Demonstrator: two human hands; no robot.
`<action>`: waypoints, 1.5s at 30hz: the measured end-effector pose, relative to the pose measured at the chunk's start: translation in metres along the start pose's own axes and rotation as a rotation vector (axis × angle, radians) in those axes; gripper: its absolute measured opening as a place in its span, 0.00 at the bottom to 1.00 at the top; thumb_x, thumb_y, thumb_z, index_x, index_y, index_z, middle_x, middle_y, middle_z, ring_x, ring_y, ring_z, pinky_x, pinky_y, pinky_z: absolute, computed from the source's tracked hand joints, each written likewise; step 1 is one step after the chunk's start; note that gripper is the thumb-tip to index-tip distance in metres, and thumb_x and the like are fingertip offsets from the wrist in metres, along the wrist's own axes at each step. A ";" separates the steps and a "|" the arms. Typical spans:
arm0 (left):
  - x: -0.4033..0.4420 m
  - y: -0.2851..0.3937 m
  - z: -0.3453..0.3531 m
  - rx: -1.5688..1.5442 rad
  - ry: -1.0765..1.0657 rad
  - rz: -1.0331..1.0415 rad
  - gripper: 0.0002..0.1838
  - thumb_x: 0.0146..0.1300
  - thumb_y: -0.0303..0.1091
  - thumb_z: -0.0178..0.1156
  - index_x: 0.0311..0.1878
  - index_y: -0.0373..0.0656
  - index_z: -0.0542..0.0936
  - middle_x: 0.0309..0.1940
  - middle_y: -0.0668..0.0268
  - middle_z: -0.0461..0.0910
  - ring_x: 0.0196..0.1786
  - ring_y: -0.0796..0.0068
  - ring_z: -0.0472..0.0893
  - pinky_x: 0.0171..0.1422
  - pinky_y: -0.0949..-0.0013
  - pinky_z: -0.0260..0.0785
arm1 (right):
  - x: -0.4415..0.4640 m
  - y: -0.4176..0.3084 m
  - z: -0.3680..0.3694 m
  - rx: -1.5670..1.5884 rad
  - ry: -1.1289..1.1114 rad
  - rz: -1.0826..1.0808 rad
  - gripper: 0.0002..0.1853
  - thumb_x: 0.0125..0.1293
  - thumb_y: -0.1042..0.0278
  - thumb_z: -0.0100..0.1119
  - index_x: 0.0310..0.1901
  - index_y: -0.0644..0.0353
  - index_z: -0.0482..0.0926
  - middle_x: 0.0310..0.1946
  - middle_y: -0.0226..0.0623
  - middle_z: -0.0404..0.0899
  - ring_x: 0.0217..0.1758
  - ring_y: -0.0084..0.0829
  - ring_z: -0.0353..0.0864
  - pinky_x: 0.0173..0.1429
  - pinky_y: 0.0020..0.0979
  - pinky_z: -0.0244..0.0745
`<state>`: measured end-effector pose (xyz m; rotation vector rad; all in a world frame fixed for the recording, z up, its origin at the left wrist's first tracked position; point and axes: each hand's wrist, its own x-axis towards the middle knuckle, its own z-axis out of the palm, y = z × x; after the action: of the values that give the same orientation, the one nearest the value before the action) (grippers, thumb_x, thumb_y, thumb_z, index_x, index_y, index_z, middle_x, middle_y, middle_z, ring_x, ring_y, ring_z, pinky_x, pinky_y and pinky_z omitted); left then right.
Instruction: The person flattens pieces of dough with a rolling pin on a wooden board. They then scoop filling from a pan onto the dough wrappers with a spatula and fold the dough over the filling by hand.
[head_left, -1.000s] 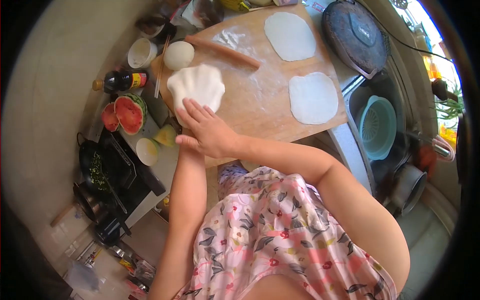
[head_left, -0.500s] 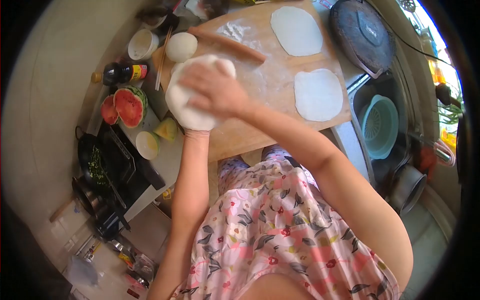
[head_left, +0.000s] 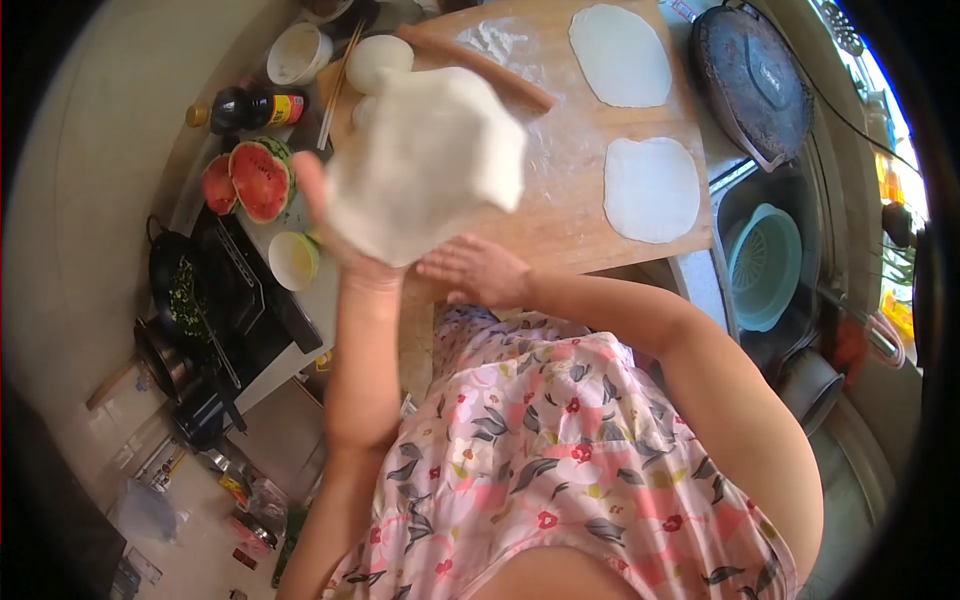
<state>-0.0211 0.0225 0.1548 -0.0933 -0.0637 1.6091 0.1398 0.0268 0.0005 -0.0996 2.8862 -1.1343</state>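
The left hand (head_left: 355, 258) holds the dough (head_left: 425, 165), a wide, blurred piece raised above the near left part of the board, with the thumb sticking out free at its side. The fingers under it are hidden, so how firm the hold is I cannot tell. The right hand (head_left: 478, 270) holds nothing, its fingers stretched out just beside the dough's near edge; whether they touch it I cannot tell.

The board (head_left: 570, 180) gives it bare room on the right, but a low swing that way could drop an edge over the two flat sheets (head_left: 620, 55) (head_left: 652, 190) and stick to them. The dough itself looks soft and uneven at the rim: borne from one side, it could sag, pull thin and tear, or slide off because the thumb does not pin it. The pin (head_left: 475, 68) lies behind it, and a flopping edge could catch there or set it rolling. The ball (head_left: 380, 62) sits near the dough's far edge, and two soft surfaces meeting could cling. The chopsticks (head_left: 342, 82) lie by the ball, where a sideways sweep might knock them askew
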 end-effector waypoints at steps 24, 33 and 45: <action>-0.057 -0.005 -0.068 0.121 0.346 -0.062 0.54 0.58 0.75 0.50 0.74 0.37 0.57 0.71 0.53 0.63 0.70 0.53 0.66 0.74 0.47 0.58 | 0.017 0.107 -0.132 -0.296 0.638 0.255 0.22 0.63 0.66 0.57 0.59 0.59 0.75 0.63 0.38 0.72 0.66 0.40 0.69 0.68 0.40 0.63; -0.050 -0.005 -0.126 0.583 0.748 -0.300 0.43 0.67 0.65 0.49 0.74 0.42 0.57 0.71 0.54 0.63 0.70 0.54 0.67 0.72 0.45 0.60 | -0.075 0.058 -0.068 1.970 0.697 0.802 0.31 0.75 0.43 0.40 0.68 0.60 0.65 0.65 0.40 0.72 0.65 0.35 0.74 0.68 0.38 0.66; -0.072 -0.017 -0.149 1.628 0.989 -0.021 0.24 0.61 0.24 0.64 0.59 0.34 0.70 0.38 0.62 0.83 0.36 0.76 0.81 0.43 0.73 0.73 | -0.096 0.015 -0.036 1.217 0.588 1.001 0.12 0.69 0.70 0.55 0.48 0.71 0.78 0.33 0.45 0.84 0.32 0.30 0.85 0.39 0.30 0.80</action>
<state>0.0135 -0.0516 0.0097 0.3793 1.9225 1.0229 0.2331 0.0696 0.0180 1.6126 1.4357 -2.4174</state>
